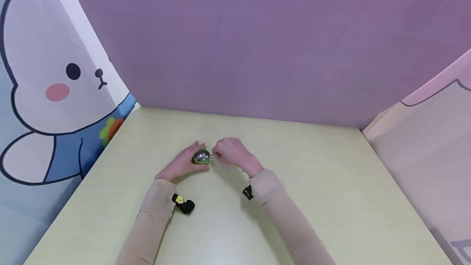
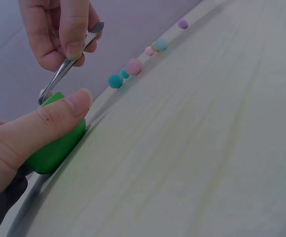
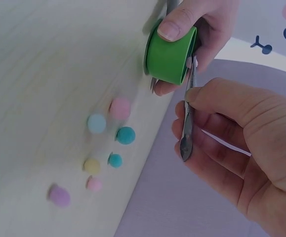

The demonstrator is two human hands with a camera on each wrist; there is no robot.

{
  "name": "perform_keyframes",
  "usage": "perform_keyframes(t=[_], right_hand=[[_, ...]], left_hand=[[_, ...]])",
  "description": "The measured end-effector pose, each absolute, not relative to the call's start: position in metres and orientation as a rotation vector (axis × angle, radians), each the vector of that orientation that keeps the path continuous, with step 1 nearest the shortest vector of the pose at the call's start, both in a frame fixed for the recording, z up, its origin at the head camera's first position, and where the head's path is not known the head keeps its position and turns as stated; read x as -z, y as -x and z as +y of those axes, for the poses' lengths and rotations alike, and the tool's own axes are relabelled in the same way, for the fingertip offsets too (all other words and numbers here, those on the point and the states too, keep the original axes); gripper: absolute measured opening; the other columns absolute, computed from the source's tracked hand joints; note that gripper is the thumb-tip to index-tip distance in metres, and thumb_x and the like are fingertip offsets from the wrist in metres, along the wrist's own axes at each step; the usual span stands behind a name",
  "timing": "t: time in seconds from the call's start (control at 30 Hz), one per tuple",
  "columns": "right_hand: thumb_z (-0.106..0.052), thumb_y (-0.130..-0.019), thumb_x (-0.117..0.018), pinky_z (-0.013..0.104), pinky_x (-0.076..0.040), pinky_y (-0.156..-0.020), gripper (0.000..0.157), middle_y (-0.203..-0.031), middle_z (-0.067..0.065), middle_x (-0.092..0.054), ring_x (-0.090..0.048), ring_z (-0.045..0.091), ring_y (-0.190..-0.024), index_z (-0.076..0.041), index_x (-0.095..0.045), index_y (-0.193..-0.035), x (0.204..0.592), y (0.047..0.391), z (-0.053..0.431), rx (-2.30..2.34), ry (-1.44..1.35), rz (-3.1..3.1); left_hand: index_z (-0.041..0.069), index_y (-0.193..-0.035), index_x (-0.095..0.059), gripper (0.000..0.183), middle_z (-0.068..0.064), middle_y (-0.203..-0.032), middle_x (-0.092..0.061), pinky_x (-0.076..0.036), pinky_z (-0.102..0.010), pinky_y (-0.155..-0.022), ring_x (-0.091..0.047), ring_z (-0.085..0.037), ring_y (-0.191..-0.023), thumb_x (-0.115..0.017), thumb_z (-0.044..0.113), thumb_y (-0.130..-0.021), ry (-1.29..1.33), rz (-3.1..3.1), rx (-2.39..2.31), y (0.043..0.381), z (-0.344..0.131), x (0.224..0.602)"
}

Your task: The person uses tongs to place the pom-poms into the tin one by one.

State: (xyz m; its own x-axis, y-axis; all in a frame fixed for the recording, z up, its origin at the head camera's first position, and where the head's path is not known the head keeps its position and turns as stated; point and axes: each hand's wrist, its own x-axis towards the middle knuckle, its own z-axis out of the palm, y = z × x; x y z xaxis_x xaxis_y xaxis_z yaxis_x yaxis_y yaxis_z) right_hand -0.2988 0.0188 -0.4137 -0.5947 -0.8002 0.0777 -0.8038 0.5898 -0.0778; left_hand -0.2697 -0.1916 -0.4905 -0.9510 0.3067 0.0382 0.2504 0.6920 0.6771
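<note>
My left hand [image 1: 185,162] grips a small green cup [image 3: 170,57], with the thumb pressed on its side. In the head view the cup's shiny metal inside [image 1: 201,156] faces up. My right hand [image 1: 233,153] pinches silver metal tweezers [image 3: 187,118] with a ribbed middle. Their tip is at the cup's rim, where a small pale pink ball [image 3: 192,62] shows beside it. Whether the tips hold that ball, I cannot tell. Several small pompoms lie on the table near the cup, among them a pink one [image 3: 120,108], a teal one [image 3: 126,135] and a purple one [image 3: 60,196].
The pale wooden table [image 1: 312,199] extends around both hands. Behind it stands a purple panel [image 1: 257,52]. A printed cartoon sheet [image 1: 40,72] hangs on the left and a pale pink one [image 1: 434,146] on the right. Black wrist cameras [image 1: 185,205] sit at the sleeves.
</note>
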Motion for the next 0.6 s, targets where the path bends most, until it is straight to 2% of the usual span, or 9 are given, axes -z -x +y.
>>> perform_keyframes(t=[0.23, 0.4, 0.6], right_hand=[[0.003, -0.083, -0.064, 0.013, -0.039, -0.051, 0.022, -0.082, -0.002, -0.076, -0.056, -0.001, -0.051, -0.012, -0.079, -0.089, 0.4153, 0.2983, 0.0173, -0.174, -1.404, -2.789], [0.001, -0.084, -0.065, 0.013, -0.042, -0.053, 0.020, -0.080, -0.002, -0.076, -0.058, -0.001, -0.052, -0.012, -0.079, -0.090, 0.4127, 0.2978, 0.0177, -0.145, -1.392, -2.807], [-0.003, -0.084, -0.069, 0.016, -0.047, -0.058, 0.013, -0.078, -0.004, -0.072, -0.059, 0.004, -0.063, -0.015, -0.075, -0.085, 0.4072, 0.2969, 0.0222, -0.122, -1.343, -2.837]], left_hand=[[0.007, -0.153, -0.035, 0.094, -0.027, -0.163, -0.018, -0.027, -0.065, -0.118, -0.027, -0.048, -0.147, -0.080, 0.045, -0.080, -0.463, 2.819, -1.096, 0.2693, -0.1919, 0.4911], [0.007, -0.153, -0.035, 0.095, -0.026, -0.163, -0.018, -0.026, -0.065, -0.118, -0.026, -0.048, -0.148, -0.080, 0.045, -0.079, -0.463, 2.814, -1.104, 0.2698, -0.1925, 0.4918], [0.007, -0.152, -0.037, 0.094, -0.026, -0.163, -0.020, -0.028, -0.065, -0.118, -0.027, -0.048, -0.147, -0.080, 0.046, -0.079, -0.474, 2.836, -1.093, 0.2700, -0.1934, 0.4917]])
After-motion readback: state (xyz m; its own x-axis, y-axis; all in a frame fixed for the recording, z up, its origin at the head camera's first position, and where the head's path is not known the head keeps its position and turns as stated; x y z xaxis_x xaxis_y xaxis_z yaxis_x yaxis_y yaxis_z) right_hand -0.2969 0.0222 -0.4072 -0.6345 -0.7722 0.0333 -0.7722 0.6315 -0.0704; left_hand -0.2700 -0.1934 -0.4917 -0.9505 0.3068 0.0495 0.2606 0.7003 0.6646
